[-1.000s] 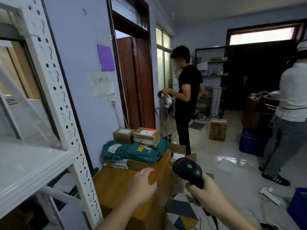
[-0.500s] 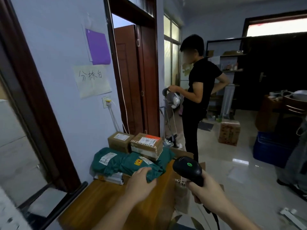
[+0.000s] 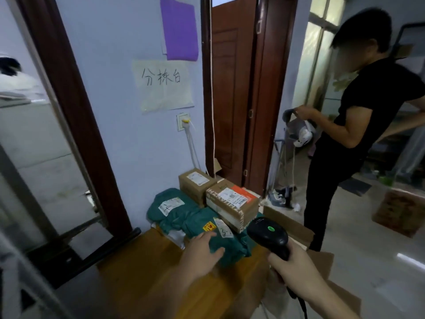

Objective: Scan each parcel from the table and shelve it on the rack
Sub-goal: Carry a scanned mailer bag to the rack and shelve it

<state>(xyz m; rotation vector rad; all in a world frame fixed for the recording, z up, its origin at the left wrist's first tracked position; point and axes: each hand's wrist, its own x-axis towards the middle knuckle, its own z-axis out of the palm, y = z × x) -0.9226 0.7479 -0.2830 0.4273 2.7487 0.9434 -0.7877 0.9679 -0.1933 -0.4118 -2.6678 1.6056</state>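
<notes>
Against the lilac wall, the wooden table carries parcels at its far edge. My left hand, fingers spread flat, touches the nearest green parcel; my right hand grips the scanner. Next, likely lift, scan its label.

A pale blue wall carries a purple sheet, a handwritten paper sign and a socket. Right of it stands a dark wooden door, then a daylit window. The floor is glossy and pale. A person in black stands by the doorway.
</notes>
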